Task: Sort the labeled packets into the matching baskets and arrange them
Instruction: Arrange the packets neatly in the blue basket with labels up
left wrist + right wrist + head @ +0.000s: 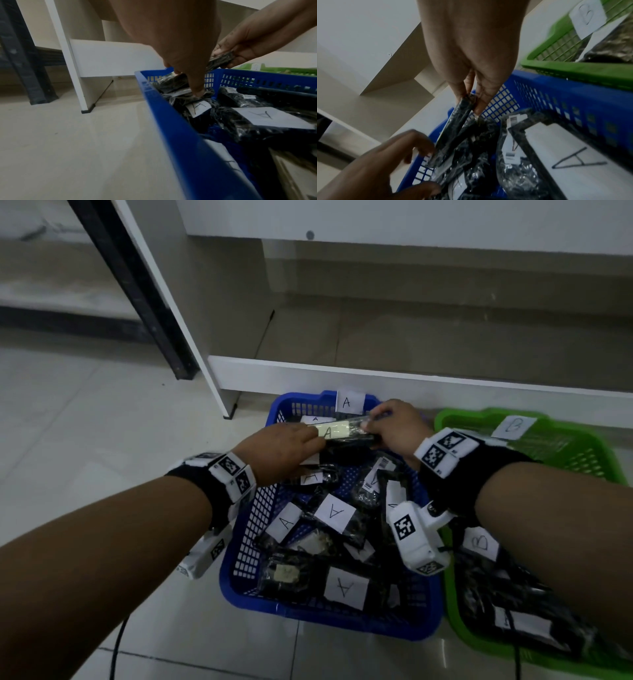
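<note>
— Where's your packet?
— Over the far end of the blue basket; your left hand and right hand each have a pinching grip on one end.

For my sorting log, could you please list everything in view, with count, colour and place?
blue basket: one, blue, centre floor, tagged A.
green basket: one, green, right of the blue one, tagged B.
held packet: one, black, labelled A, above the blue basket's far end.
loose packets: several, black with white A labels, in the blue basket; others in the green.
white shelf unit: one, behind the baskets.
left hand: holds the packet's left end.
right hand: pinches its right end.
</note>
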A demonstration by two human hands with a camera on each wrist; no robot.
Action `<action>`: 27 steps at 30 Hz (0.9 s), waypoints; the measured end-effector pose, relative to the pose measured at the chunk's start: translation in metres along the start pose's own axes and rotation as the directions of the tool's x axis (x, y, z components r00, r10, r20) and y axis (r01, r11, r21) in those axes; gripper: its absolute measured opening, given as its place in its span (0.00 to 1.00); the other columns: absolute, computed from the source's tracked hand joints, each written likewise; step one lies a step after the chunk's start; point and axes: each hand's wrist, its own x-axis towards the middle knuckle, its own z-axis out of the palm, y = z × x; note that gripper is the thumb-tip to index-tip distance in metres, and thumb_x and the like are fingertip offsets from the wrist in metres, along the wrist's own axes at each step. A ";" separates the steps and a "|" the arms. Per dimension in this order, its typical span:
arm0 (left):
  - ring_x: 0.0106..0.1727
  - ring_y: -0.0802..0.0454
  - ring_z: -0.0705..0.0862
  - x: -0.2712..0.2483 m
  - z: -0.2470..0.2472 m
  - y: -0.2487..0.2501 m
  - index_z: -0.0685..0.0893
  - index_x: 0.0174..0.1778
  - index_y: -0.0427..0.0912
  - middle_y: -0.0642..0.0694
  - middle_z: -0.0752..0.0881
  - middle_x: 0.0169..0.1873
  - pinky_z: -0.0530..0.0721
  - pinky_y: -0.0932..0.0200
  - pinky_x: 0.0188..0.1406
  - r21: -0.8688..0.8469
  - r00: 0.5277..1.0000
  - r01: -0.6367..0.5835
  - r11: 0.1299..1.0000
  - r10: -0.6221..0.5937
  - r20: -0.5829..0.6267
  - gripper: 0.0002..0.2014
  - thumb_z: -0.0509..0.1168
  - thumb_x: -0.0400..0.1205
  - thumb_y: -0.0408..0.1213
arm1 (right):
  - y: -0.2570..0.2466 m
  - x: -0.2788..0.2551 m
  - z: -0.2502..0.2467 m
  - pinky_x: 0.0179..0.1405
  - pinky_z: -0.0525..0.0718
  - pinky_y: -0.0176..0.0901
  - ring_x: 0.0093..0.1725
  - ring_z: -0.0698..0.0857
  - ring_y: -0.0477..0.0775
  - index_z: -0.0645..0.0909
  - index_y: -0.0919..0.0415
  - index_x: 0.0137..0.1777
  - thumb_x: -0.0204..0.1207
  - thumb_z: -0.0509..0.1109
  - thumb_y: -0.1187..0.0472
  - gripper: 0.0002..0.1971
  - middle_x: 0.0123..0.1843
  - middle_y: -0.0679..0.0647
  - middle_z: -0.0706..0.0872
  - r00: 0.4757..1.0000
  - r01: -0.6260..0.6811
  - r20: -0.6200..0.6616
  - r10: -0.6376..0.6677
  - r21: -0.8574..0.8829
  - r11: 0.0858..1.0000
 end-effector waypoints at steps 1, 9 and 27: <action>0.53 0.44 0.82 -0.003 0.004 -0.002 0.76 0.61 0.44 0.43 0.82 0.55 0.83 0.50 0.49 0.021 1.000 0.030 0.999 -0.030 -0.008 0.27 0.76 0.70 0.46 | 0.002 0.002 0.005 0.58 0.85 0.58 0.54 0.84 0.61 0.78 0.63 0.56 0.73 0.75 0.64 0.13 0.53 0.59 0.83 1.000 0.015 -0.008 -0.015 -0.042 0.999; 0.75 0.39 0.67 -0.010 0.022 -0.011 0.59 0.80 0.52 0.39 0.64 0.77 0.71 0.44 0.70 0.027 0.983 0.141 0.990 -0.144 0.110 0.44 0.76 0.70 0.43 | 0.006 0.008 0.000 0.54 0.80 0.47 0.57 0.83 0.60 0.71 0.60 0.71 0.79 0.60 0.64 0.20 0.62 0.59 0.83 0.990 0.101 0.137 -0.043 -0.448 0.888; 0.71 0.42 0.66 0.007 0.027 0.004 0.48 0.82 0.46 0.41 0.64 0.73 0.77 0.47 0.66 0.127 0.948 0.218 0.968 -0.241 0.207 0.47 0.70 0.73 0.51 | 0.012 -0.015 -0.009 0.53 0.78 0.44 0.59 0.79 0.59 0.80 0.56 0.61 0.70 0.76 0.55 0.19 0.59 0.58 0.78 0.896 0.392 0.442 0.039 -0.829 0.399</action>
